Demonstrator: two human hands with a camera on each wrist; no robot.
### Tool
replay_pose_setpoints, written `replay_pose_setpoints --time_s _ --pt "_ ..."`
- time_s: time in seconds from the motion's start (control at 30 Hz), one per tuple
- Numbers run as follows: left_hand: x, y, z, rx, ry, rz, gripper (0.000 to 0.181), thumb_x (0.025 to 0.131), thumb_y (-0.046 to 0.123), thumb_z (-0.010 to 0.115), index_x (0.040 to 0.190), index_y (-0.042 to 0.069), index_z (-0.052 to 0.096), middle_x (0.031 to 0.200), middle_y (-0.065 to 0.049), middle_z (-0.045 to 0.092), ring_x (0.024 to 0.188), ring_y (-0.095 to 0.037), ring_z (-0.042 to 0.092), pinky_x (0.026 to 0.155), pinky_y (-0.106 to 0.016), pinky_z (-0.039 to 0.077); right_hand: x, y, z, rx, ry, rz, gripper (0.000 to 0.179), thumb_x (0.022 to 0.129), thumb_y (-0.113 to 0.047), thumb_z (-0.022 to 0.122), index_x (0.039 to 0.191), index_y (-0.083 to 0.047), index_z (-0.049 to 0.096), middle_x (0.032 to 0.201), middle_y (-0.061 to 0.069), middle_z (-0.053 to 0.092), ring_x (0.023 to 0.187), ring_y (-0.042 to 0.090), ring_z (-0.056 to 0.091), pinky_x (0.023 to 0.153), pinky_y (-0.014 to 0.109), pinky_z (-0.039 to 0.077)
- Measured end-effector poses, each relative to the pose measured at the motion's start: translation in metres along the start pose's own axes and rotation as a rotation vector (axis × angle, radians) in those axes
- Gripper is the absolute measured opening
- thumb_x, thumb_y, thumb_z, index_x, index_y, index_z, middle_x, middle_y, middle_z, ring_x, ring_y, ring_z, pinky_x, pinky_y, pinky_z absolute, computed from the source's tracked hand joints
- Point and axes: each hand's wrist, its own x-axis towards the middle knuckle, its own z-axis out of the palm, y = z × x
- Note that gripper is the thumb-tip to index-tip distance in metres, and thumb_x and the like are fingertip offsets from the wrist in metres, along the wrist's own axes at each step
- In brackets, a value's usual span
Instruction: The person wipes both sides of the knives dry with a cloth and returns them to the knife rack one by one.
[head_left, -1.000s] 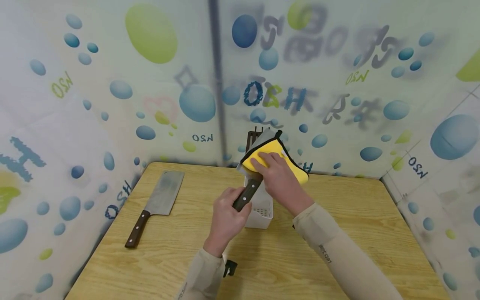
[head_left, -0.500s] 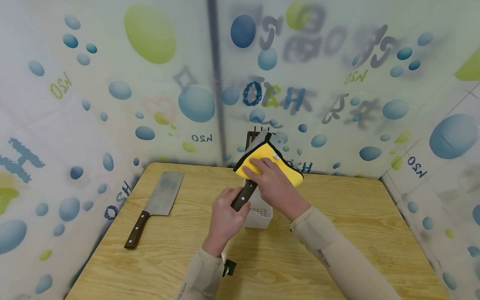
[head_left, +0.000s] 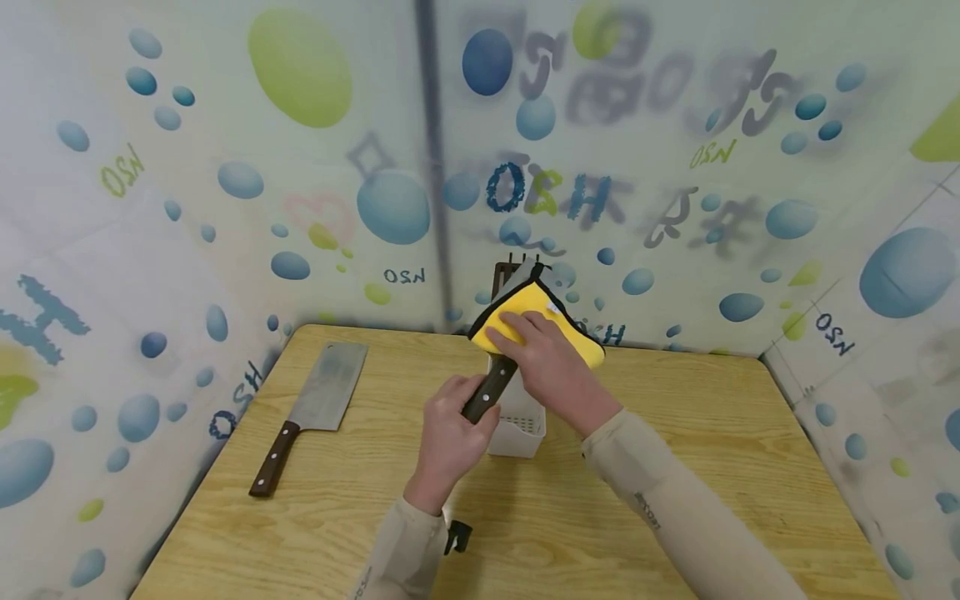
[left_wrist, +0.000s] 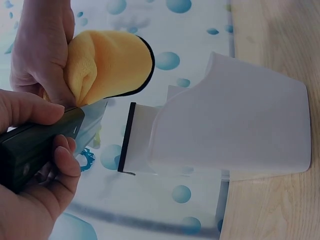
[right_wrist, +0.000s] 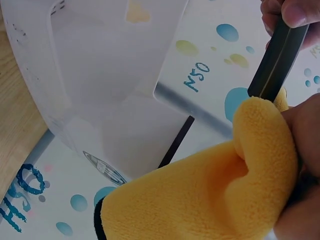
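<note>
My left hand (head_left: 453,437) grips the dark, riveted handle of a kitchen knife (head_left: 491,392), which slants up and away from me. My right hand (head_left: 555,362) holds a yellow cloth (head_left: 517,321) with black edging, folded round the blade close to the handle. Most of the blade is hidden under the cloth; a grey part shows beyond its far edge. In the left wrist view, a strip of the blade (left_wrist: 94,120) shows beside the handle, below the cloth. Both hands are raised in front of a white holder (head_left: 517,437).
On the left of the wooden table (head_left: 637,500) lies a cleaver (head_left: 330,387) with a brown handle. The white holder has drain holes and stands near the back edge. A brown slotted piece (head_left: 501,275) rises behind the cloth. Patterned curtains (head_left: 660,167) enclose the table.
The right hand has slid the cloth down the blade toward the handle, covering the part nearest the handle. Over the last half second it has barely moved. The left hand keeps its grip.
</note>
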Motion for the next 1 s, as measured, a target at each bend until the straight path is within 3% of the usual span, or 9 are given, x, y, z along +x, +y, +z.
replay_pose_setpoints --time_s 0.5,1.0 --pt "-0.001 0.002 -0.002 -0.004 -0.001 0.007 0.027 0.082 -0.001 0.075 0.109 -0.003 0.076 0.092 -0.012 0.068 0.071 -0.017 0.058 0.059 -0.026 0.046 0.008 0.018 -0.002 -0.008 -0.038 0.054 0.052 0.096 0.010 0.058 0.143 -0.013 0.063 0.145 0.018 0.057 0.123 0.039 0.058 0.108 0.058 0.045" --pt "-0.003 0.002 -0.003 -0.006 0.007 0.024 0.028 0.082 -0.001 0.075 0.110 -0.003 0.076 0.094 -0.013 0.069 0.074 -0.018 0.061 0.060 -0.026 0.048 0.015 0.032 -0.004 -0.022 -0.030 0.067 0.049 0.098 0.010 0.055 0.142 -0.010 0.064 0.145 0.021 0.056 0.121 0.040 0.058 0.101 0.052 0.051"
